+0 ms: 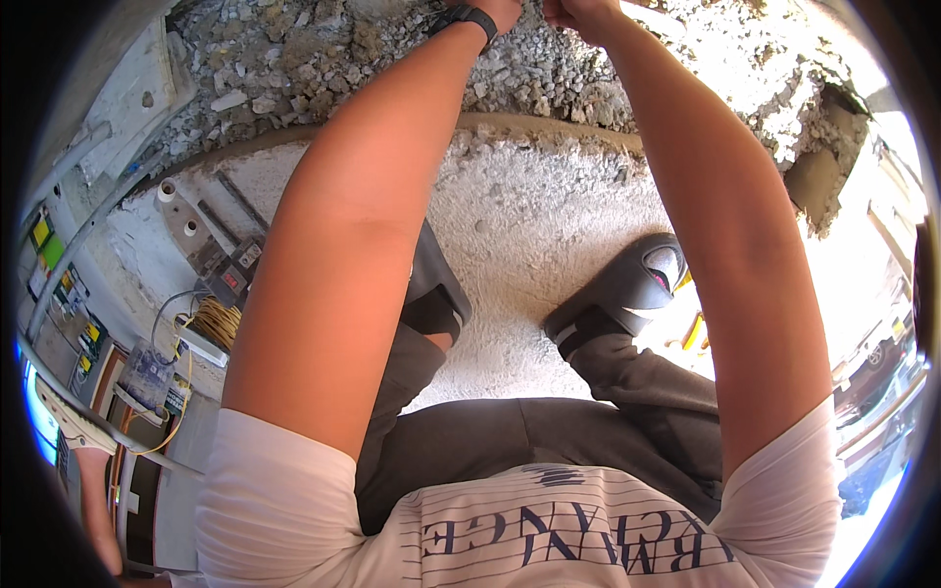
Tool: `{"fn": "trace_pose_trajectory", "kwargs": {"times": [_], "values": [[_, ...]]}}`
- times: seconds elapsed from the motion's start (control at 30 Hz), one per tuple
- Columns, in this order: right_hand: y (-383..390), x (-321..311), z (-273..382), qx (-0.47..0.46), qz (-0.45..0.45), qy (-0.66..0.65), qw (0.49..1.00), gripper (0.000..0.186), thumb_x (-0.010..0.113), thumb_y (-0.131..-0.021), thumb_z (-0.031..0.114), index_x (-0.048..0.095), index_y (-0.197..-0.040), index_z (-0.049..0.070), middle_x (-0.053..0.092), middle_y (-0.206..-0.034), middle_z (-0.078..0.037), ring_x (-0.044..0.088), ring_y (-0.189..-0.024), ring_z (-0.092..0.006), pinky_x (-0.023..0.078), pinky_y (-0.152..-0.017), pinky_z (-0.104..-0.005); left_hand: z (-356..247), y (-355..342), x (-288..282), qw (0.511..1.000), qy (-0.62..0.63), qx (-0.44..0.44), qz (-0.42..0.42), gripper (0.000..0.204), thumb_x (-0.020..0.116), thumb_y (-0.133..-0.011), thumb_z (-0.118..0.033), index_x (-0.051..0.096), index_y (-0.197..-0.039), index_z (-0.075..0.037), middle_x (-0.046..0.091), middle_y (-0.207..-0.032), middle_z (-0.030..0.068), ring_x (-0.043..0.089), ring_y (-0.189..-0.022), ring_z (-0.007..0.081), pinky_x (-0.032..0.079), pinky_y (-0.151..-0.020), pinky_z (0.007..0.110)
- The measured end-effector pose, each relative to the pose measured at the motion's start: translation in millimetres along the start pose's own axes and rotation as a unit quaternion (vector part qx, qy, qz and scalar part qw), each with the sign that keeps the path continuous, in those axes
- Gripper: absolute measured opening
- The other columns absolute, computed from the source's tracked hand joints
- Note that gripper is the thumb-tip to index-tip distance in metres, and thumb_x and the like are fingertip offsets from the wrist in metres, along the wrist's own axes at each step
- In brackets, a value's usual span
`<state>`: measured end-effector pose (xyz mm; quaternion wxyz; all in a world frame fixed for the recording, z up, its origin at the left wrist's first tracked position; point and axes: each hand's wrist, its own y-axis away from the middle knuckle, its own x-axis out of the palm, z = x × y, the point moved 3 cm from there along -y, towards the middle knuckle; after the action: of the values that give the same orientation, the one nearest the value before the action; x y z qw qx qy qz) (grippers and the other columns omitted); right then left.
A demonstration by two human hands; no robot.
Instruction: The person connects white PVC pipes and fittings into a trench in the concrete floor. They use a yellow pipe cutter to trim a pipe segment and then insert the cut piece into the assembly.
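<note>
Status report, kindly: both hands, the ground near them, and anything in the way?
Bare left hand, bare right hand: cropped by top edge, grip unclear. Loose grey stone rubble spread around them in view. Obstructions beyond frame: cannot tell.

The floor [510,260] is pale, rough concrete, lit brightly to the right of the right grip [586,18] and duller to the left of the left grip [498,12]. Grey rubble [294,59] lies in a broad band beneath and around both grips, in loose chunks and finer bits. A brown strip of dirt [529,125] edges it on the person's side of the grips. Nearer the person, two black shoes [616,292] stand apart on the concrete. Well to the left of the left grip, also nearer the person, lie dark bars [243,199] and a coiled yellow cord [218,321]; what is directly under the cord is unclear.
</note>
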<state>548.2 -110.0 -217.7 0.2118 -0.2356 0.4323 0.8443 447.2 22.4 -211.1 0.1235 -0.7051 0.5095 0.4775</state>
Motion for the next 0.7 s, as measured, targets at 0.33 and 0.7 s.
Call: {"fn": "trace_pose_trajectory", "kwargs": {"times": [0.33,0.7], "values": [[3,-1,8,-0.003,-0.013,0.059,0.998,0.017,0.062,-0.091,0.018,0.074,-0.082,0.009,0.069,-0.067,-0.008,0.066,-0.059,-0.0204,0.051,-0.054,-0.0384,7,5,15,0.984,-0.078,0.069,-0.142,0.030,0.068,-0.083,-0.009,0.075,-0.111,-0.018,0.069,-0.120,0.0098,0.055,-0.121,0.0364,0.036,-0.111,0.053],[-12,12,0,-0.073,-0.075,0.257,0.961,0.018,0.067,-0.082,0.023,0.075,-0.090,0.009,0.075,-0.084,-0.012,0.074,-0.078,-0.0258,0.056,-0.068,-0.0398,22,0,35,0.961,-0.017,0.136,-0.239,0.022,0.068,-0.076,-0.007,0.074,-0.096,-0.016,0.071,-0.105,0.0076,0.061,-0.109,0.0358,0.041,-0.100,0.052]]}}
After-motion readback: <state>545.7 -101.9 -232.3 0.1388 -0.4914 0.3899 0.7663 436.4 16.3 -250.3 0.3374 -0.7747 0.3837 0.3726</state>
